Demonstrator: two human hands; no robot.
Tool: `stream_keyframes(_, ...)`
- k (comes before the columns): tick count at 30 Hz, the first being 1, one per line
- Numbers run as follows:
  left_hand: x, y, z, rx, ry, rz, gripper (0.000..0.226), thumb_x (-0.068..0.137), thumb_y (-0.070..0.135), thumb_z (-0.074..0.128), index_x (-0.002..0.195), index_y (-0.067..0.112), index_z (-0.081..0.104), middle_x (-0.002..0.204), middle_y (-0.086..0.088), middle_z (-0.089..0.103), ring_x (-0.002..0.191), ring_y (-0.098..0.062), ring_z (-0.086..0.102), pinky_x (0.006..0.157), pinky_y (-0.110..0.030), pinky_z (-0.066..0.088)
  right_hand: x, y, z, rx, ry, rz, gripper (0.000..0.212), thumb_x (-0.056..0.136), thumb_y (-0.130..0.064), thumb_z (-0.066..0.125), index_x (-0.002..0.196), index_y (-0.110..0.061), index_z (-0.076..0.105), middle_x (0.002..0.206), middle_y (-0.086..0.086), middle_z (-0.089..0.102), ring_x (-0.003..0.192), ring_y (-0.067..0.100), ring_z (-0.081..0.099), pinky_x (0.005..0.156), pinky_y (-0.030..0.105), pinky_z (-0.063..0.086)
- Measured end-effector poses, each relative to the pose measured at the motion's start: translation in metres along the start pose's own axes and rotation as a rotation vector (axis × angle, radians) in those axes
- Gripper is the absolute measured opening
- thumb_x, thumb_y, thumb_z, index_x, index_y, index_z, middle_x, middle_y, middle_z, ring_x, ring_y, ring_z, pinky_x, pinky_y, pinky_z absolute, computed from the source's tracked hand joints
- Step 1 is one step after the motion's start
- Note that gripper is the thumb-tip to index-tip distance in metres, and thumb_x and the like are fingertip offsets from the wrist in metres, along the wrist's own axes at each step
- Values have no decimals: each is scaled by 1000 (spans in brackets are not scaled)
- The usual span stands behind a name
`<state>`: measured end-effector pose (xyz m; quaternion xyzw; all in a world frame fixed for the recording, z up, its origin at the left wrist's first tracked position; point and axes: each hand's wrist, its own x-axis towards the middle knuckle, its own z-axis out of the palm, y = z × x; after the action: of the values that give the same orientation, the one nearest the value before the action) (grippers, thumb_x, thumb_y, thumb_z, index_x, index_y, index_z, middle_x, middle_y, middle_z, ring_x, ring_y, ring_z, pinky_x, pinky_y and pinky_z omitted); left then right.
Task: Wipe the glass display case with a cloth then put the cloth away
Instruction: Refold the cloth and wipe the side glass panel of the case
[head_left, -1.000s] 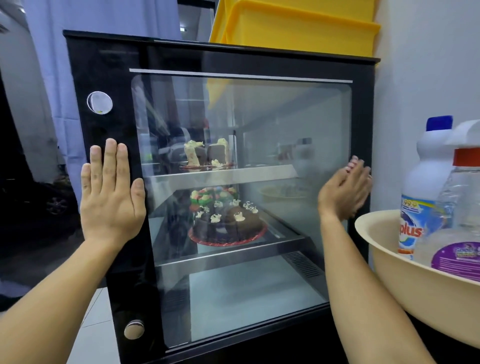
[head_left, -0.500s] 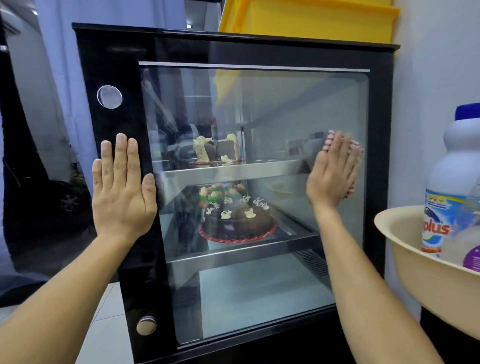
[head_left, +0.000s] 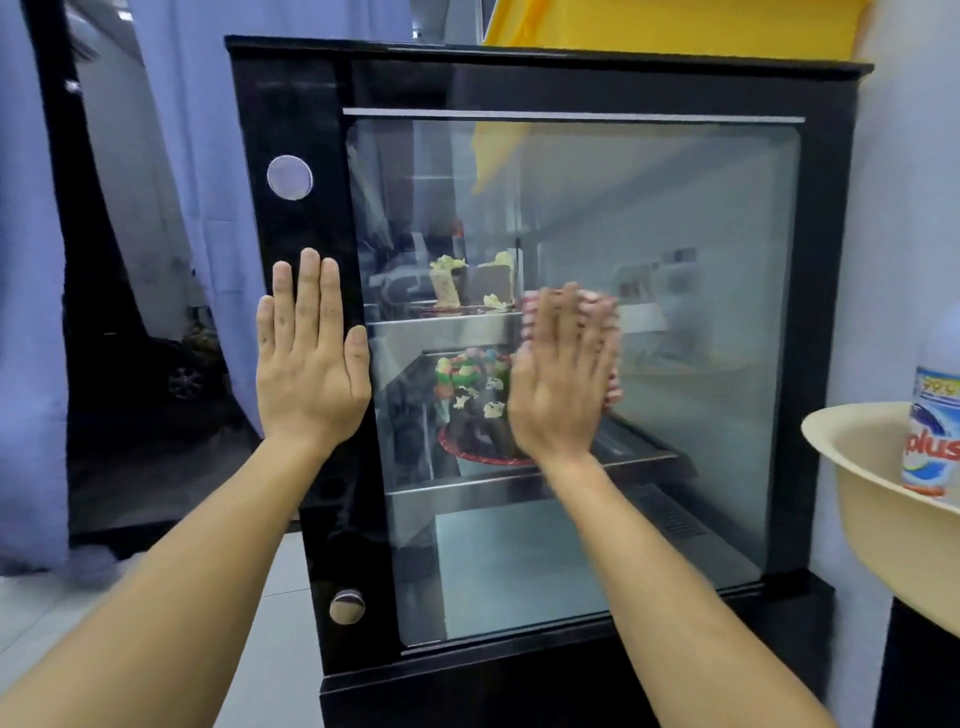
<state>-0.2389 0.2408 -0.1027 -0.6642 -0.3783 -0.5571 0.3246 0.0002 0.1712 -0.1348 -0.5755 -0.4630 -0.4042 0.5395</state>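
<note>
A black-framed glass display case (head_left: 675, 218) with cakes on its shelves fills the middle of the head view. My left hand (head_left: 311, 358) lies flat with straight fingers on the black left frame of the case. My right hand (head_left: 561, 374), blurred, presses a red-and-white cloth (head_left: 610, 384) flat against the middle of the glass, fingers straight. Only the cloth's edges show above and to the right of the fingers.
A cream plastic basin (head_left: 852, 499) at the right edge holds a white detergent bottle (head_left: 935, 426). A yellow crate (head_left: 675, 26) sits on top of the case. Blue curtains (head_left: 208, 208) hang at the left. White wall lies right of the case.
My right hand has slid the cloth leftward across the glass, from near the right frame to the middle. My left hand stays planted on the left frame.
</note>
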Motion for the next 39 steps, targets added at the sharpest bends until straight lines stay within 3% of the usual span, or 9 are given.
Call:
stream_keyframes(5,1,-1,-2,35,-13,42,66,110,33,28,167,10,5,175,-9,1,161,-28,-5,131,-44,-5,-113,23,11,-74,-187,-645,66,99,-29,54,162,-26,35,172,3,19,161,33,10,129,56,10)
stream_keyframes(9,4,-4,-8,71,-49,120,67,110,33,30,166,5,6,174,-13,-1,161,-32,-3,131,-45,-6,-103,62,-1,-107,-171,-292,67,103,-33,40,166,-16,21,174,12,7,161,37,5,127,63,11)
stream_keyframes(13,43,-37,-27,192,-164,629,64,112,38,20,167,10,3,175,-9,1,162,-27,0,132,-44,0,-35,10,2,-38,-38,229,72,102,-33,30,166,-5,12,173,19,6,160,42,3,126,66,10)
stream_keyframes(16,101,-59,-46,259,-185,842,61,113,43,10,168,18,6,175,-2,4,162,-24,3,132,-46,6,-25,-69,18,-20,-58,79,76,101,-36,34,166,-6,10,173,18,0,160,40,-1,128,61,5)
stream_keyframes(20,120,-62,-51,293,-172,815,62,113,45,9,168,17,4,176,-1,1,162,-22,0,132,-45,6,-117,-133,37,55,-277,-521,81,95,-31,57,166,-14,23,174,11,7,162,31,3,131,51,-1)
stream_keyframes(22,111,-61,-50,275,-168,762,63,112,46,9,168,16,3,176,-2,0,162,-23,-1,132,-44,5,-167,-123,41,20,-309,-638,78,96,-33,59,165,-20,27,175,5,11,162,26,5,131,49,-1)
stream_keyframes(26,108,-58,-55,273,-190,709,64,112,46,10,168,16,2,176,-4,-1,162,-23,-2,132,-44,4,-166,-68,39,-10,-260,-681,74,94,-36,62,162,-26,36,172,0,23,161,24,12,131,50,6)
stream_keyframes(32,103,-57,-53,240,-165,646,64,112,48,10,168,17,2,175,-8,-1,162,-27,-2,132,-44,2,-40,-118,33,-2,-28,-109,65,107,-39,36,165,-14,24,173,15,17,160,39,10,129,58,9)
stream_keyframes(39,103,-56,-55,242,-176,637,64,112,47,10,168,17,2,175,-7,-2,162,-27,-3,132,-45,4,-159,-143,53,21,-216,-689,71,101,-35,54,165,-18,29,174,6,16,162,28,9,131,48,6)
